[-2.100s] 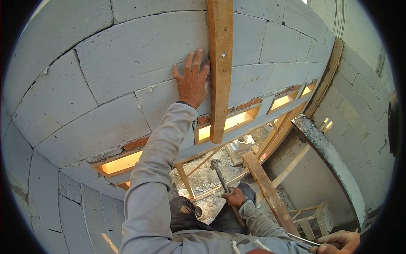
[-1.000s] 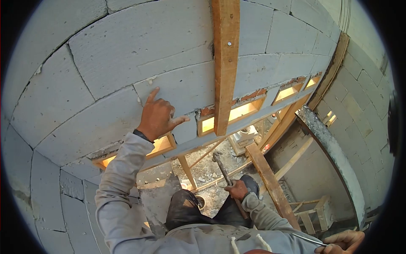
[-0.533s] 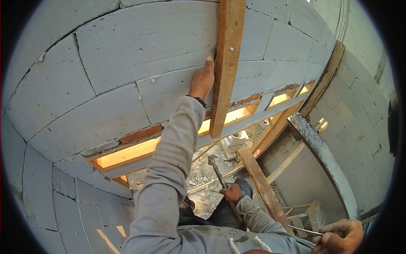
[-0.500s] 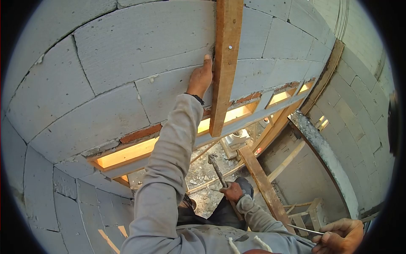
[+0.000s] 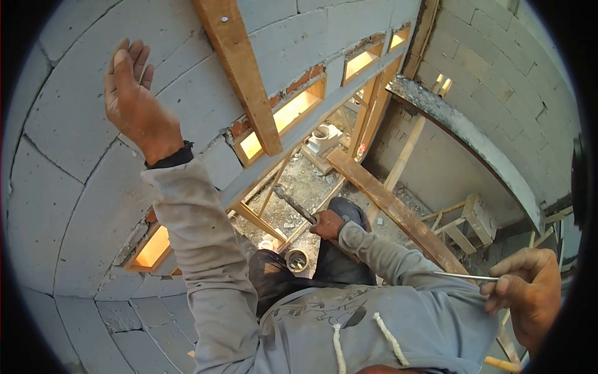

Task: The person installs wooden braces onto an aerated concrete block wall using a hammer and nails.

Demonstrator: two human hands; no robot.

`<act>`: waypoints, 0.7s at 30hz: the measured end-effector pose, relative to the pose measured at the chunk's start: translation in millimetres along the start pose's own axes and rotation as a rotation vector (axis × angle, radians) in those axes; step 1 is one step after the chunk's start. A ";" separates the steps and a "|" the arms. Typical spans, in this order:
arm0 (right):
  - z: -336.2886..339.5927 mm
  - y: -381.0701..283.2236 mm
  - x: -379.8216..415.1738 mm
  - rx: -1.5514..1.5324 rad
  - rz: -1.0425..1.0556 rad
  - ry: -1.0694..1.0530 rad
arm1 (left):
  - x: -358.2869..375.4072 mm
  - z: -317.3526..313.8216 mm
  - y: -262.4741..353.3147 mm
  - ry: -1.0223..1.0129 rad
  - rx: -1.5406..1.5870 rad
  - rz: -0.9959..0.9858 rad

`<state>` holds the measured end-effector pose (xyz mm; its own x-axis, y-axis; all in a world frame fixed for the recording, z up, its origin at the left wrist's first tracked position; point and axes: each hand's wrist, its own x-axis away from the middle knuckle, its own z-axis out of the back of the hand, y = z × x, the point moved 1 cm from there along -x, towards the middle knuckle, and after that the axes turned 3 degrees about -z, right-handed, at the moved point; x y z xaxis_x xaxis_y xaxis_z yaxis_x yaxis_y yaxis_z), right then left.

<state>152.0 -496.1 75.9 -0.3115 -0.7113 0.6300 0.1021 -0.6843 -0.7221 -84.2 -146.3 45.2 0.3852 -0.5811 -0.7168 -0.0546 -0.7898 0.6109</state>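
Along the upper left stands a grey block wall [image 5: 187, 93], crossed by a slanting timber [image 5: 240, 75]. Below the timber's lower end is the hammer [image 5: 296, 204], long axis diagonal, head toward upper left; the right hand [image 5: 327, 224] encloses the handle. The left hand [image 5: 142, 115] is raised before the wall, palm bare, fingers slightly parted. Another person's hand [image 5: 529, 290] pinches a thin metal rod [image 5: 464, 275].
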 end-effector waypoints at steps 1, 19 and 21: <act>3.4 2.8 7.8 -0.037 -0.037 0.015 | 11.2 -0.3 1.3 -0.014 -0.058 -0.015; 9.6 18.1 49.7 -0.227 0.016 0.245 | 215.9 -51.3 148.9 -1.712 0.605 0.323; 4.5 16.7 47.5 -0.219 -0.003 0.228 | 222.9 -46.6 148.3 -1.638 0.668 0.194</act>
<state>143.2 -542.0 95.1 -0.5181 -0.6380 0.5697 -0.0976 -0.6176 -0.7804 36.4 -383.8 -8.3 -0.8722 0.0802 -0.4826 -0.4733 -0.3881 0.7908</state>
